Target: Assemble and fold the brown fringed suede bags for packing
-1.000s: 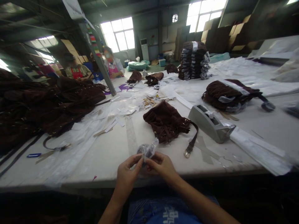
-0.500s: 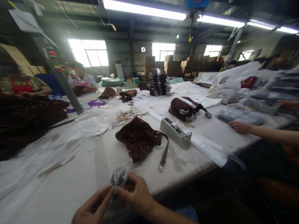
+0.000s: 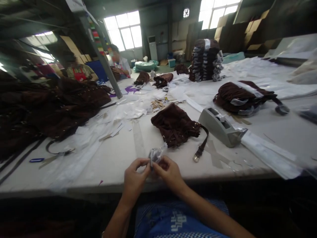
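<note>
A dark brown fringed bag lies on the table in front of me, its loose strap with a metal buckle trailing to the right. Close to the table's near edge, my left hand and my right hand meet, fingertips pinched together. Between them is a crumpled clear plastic wrap around a dark piece, apparently the bag's other strap end. Fingers cover part of this piece. To the bag's right stands a grey tape dispenser.
Brown bags are heaped at left. A wrapped bag and a tall banded stack stand at right and back. White plastic sheets, paper scraps and a blue pen-like object lie about. Two people sit across, beside a metal post.
My view has turned left and down, so the heap of bags shows more and the co-worker's hands at right are gone. Both hands keep pinching the plastic-wrapped piece.
</note>
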`<state>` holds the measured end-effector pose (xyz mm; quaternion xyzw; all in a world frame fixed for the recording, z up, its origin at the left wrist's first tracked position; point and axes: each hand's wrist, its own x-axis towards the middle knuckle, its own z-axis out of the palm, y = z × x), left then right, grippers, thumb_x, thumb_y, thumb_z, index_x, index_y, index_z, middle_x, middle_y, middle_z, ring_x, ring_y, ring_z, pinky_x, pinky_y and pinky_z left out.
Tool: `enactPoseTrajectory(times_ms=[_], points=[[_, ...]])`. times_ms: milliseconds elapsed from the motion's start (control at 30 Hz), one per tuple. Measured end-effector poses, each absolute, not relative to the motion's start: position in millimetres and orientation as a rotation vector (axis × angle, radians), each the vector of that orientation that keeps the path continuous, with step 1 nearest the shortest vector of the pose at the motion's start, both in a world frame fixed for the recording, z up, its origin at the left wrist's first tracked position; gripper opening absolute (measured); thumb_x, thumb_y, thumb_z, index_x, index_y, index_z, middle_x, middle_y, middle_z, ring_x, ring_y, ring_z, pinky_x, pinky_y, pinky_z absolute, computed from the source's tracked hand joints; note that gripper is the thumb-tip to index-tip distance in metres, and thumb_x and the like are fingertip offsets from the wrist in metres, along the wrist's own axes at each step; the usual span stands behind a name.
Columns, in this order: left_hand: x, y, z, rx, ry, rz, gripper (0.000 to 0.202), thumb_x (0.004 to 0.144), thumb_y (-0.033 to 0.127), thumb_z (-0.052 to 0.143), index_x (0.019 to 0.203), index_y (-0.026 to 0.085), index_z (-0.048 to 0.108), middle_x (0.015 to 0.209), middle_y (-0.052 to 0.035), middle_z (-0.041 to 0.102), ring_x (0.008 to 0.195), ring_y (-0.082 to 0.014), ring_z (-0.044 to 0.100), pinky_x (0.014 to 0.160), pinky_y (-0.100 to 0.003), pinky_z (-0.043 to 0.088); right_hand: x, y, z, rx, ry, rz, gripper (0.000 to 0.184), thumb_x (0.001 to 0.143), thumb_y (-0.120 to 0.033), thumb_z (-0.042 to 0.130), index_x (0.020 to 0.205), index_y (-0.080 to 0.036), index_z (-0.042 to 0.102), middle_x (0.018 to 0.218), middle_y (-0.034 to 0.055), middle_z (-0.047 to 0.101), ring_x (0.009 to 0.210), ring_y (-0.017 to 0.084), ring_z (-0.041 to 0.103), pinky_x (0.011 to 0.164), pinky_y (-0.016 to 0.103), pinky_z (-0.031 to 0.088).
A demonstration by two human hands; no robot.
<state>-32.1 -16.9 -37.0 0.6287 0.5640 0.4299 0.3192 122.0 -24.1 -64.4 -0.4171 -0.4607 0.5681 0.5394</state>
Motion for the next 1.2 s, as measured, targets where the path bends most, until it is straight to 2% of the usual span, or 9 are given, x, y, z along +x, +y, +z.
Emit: enactPoseTrajectory(times_ms=[267, 500, 767, 1000, 1200], points=[[-30.2, -16.4, -42.5, 1.496, 1.429, 1.176, 0.026, 0.077, 0.033, 0.071, 0.097, 0.017, 0.070, 0.092, -0.0054, 0.074, 0.086, -0.0200, 0.070, 0.080, -0.029, 0.055, 117.2, -23.6, -58.7, -1.086, -1.133, 1.243, 0.028, 0.081, -0.043, 0.071, 0.086, -0.018, 0.060, 0.076, 0.0007, 0.064, 0.067, 0.015, 0.059, 0.059, 0.023, 0.045], [-14.8, -27.0, -33.8, 1.814, 1.716, 1.271, 0.013, 0.081, 0.029, 0.068, 0.091, 0.023, 0.072, 0.090, -0.0027, 0.073, 0.089, -0.0224, 0.068, 0.087, -0.033, 0.051, 115.1, -24.9, -56.6, -1.084, -1.074, 1.228, 0.031, 0.081, -0.046, 0.071, 0.082, -0.018, 0.058, 0.074, 0.0004, 0.062, 0.065, 0.015, 0.057, 0.056, 0.023, 0.043], [-7.9, -46.0, -37.7, 1.911, 1.717, 1.309, 0.023, 0.087, 0.026, 0.063, 0.107, 0.026, 0.073, 0.106, -0.0039, 0.074, 0.099, -0.0251, 0.069, 0.094, -0.037, 0.051, 110.8, -26.7, -57.8, -1.036, -0.956, 1.302, 0.034, 0.081, -0.049, 0.071, 0.082, -0.018, 0.056, 0.066, -0.0019, 0.057, 0.060, 0.014, 0.057, 0.053, 0.023, 0.043], [-5.7, -49.4, -43.5, 1.977, 1.639, 1.323, 0.031, 0.090, 0.021, 0.057, 0.118, 0.027, 0.069, 0.119, -0.0027, 0.070, 0.109, -0.0234, 0.067, 0.100, -0.036, 0.051, 109.2, -23.2, -58.5, -0.967, -0.877, 1.372, 0.037, 0.079, -0.052, 0.073, 0.081, -0.018, 0.059, 0.074, 0.0013, 0.065, 0.069, 0.019, 0.064, 0.065, 0.027, 0.051], [-7.7, -47.2, -49.0, 2.130, 1.547, 1.337, 0.045, 0.090, 0.012, 0.049, 0.132, 0.026, 0.060, 0.132, -0.0030, 0.063, 0.120, -0.0222, 0.060, 0.106, -0.037, 0.047, 116.0, -27.1, -55.1, -0.910, -0.924, 1.388, 0.039, 0.089, -0.055, 0.061, 0.078, -0.018, 0.061, 0.072, 0.0027, 0.067, 0.074, 0.021, 0.068, 0.073, 0.031, 0.055]])
